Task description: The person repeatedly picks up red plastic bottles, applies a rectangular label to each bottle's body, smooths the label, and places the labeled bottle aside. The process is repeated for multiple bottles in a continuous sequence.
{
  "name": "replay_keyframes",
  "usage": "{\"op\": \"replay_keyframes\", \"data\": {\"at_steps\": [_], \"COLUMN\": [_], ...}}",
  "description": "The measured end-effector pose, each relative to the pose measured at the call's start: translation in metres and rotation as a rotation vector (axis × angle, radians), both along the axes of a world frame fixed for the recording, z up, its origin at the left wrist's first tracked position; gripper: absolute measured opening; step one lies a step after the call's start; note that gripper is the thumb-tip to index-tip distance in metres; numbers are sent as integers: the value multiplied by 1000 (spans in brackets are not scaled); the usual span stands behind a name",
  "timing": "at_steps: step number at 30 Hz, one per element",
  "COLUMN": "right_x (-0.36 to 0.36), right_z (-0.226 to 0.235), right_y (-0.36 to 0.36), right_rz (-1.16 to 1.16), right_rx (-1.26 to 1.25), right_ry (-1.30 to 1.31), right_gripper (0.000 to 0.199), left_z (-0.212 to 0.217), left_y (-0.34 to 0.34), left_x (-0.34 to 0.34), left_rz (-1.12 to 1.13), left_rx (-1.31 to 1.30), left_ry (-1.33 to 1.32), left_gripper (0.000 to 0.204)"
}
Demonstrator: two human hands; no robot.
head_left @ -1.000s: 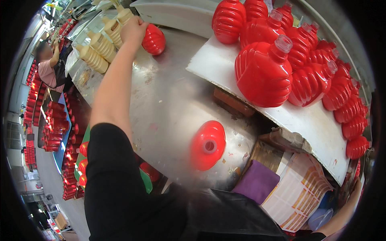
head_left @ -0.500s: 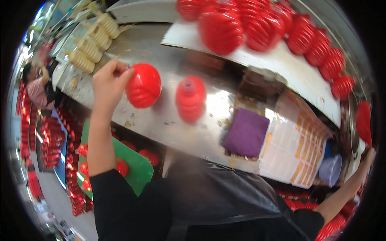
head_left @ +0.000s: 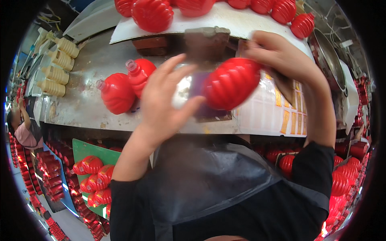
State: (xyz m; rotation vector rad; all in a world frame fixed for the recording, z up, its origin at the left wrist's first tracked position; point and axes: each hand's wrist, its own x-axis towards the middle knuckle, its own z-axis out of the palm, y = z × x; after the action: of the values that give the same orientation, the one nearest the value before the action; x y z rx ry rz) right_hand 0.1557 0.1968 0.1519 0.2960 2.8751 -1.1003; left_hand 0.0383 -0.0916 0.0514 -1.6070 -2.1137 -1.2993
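My right hand [head_left: 277, 54] grips a red ribbed bottle [head_left: 233, 83] by one end, its fingers closed over what looks like the neck. The bottle is tilted above the metal table [head_left: 86, 106] and slightly blurred. My left hand [head_left: 163, 102] is empty, with thumb and fingers spread, to the left of that bottle. Behind it, two more red bottles with clear necks stand close together: one round bottle [head_left: 118, 94], and another bottle [head_left: 140, 72] partly hidden by the hand. A purple cloth [head_left: 199, 90] lies under the held bottle, partly covered from view.
A pale sheet with gold strips [head_left: 287, 116] lies at the table's right. Several red bottles line a white shelf [head_left: 209, 22] at the back. Cream bottles [head_left: 56, 74] stand far left. Below are a green board [head_left: 82, 148] with red bottles and, farther left, another person [head_left: 28, 132].
My left hand has let go of its red bottle, which stands beside the other one. My right hand has come in from the far right with a red bottle. The view has turned rightward.
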Motion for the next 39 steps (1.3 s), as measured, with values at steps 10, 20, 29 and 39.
{"op": "replay_keyframes", "data": {"at_steps": [10, 20, 29, 39], "right_x": [-2, 125, 172, 215], "right_z": [-121, -199, -189, -203], "right_y": [-36, 48, -38, -71], "right_rz": [-348, -569, -160, -45], "right_rx": [33, 541, 690, 668], "right_ry": [312, 137, -148, 131], "right_gripper": [65, 35, 35, 44], "left_z": [-37, -44, -56, -66], "left_y": [83, 91, 89, 86], "left_x": [-20, -19, -7, -10], "left_rz": [103, 125, 76, 72], "left_rx": [-32, -94, 52, 118], "left_ry": [-550, -515, -741, -689], "left_gripper": [75, 72, 71, 76]}}
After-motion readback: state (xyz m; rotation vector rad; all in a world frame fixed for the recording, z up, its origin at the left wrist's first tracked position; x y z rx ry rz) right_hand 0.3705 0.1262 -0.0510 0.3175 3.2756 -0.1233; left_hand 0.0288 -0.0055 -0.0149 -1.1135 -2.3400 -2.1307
